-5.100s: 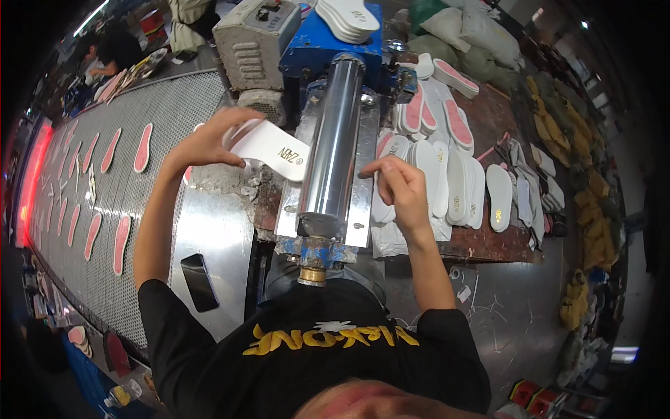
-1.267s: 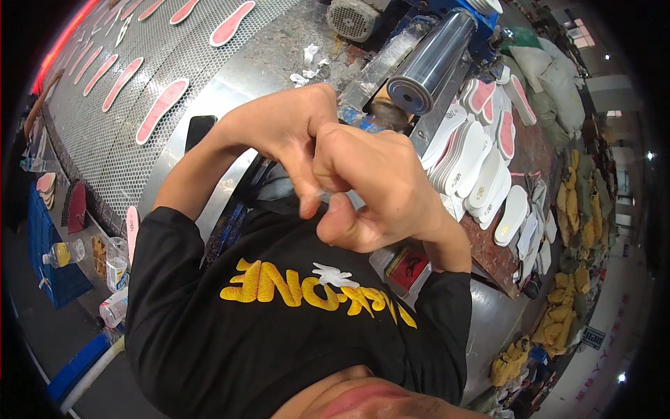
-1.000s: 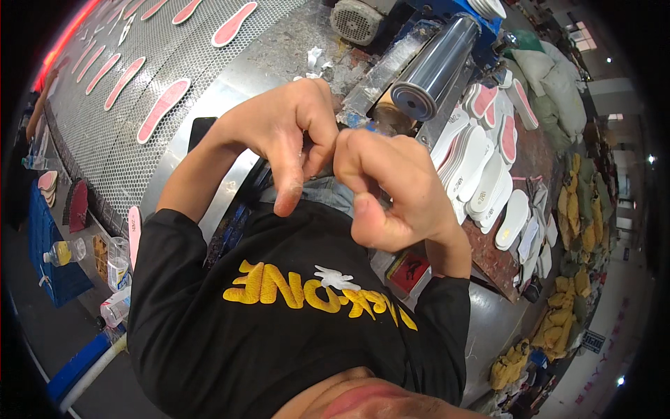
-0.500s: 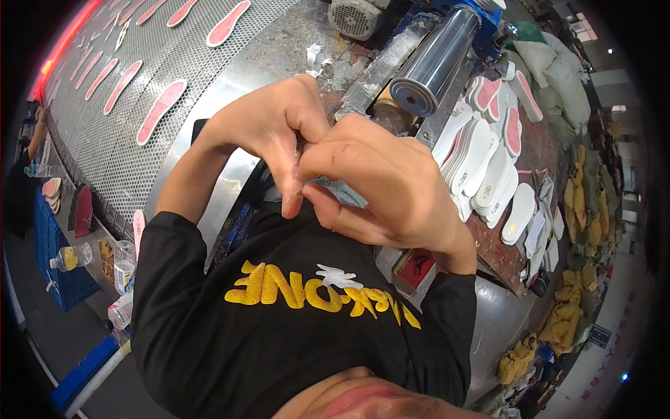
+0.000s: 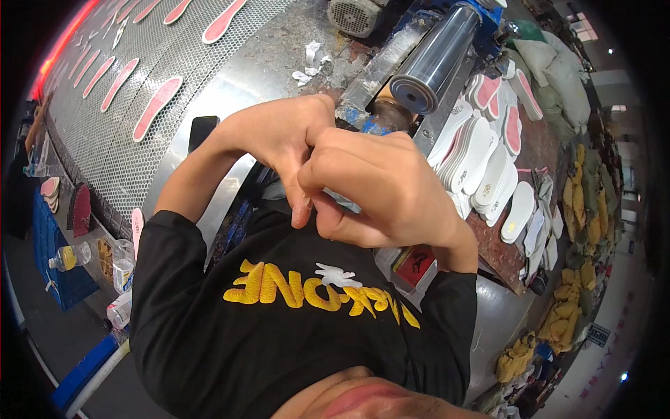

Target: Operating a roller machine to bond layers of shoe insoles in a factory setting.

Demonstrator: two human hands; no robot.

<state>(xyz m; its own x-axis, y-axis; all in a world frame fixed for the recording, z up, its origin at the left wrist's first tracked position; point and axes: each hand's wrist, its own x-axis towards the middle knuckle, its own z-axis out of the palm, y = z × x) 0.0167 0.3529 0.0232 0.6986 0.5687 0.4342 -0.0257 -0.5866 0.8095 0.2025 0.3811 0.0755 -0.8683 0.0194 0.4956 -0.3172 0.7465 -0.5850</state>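
My left hand [image 5: 289, 137] is raised in front of my chest, thumb stretched downward, nothing visible in it. Its other fingers are largely hidden behind my right hand [image 5: 384, 183]. The right hand is closed, fingers curled and pressed against the left hand near the base of its thumb. Whether something small is pinched there is hidden. Both hands hover apart from the work surface. Nearest to the right hand are a shiny metal roller [image 5: 426, 80] and stacked white insoles [image 5: 466, 157]. A dark phone [image 5: 203, 133] lies beside my left forearm.
Pink-and-white insoles [image 5: 158, 108] lie spaced out on a mesh conveyor belt [image 5: 132, 150] at the left. Scraps of white material [image 5: 310, 63] sit on the metal table. Plastic bottles [image 5: 68, 257] stand at the lower left. A red box [image 5: 414, 267] is beside my right forearm.
My hands have dropped slightly, and the right fingers have curled tighter around the contact spot. The insoles on the belt have shifted a little toward the left. More of the phone shows.
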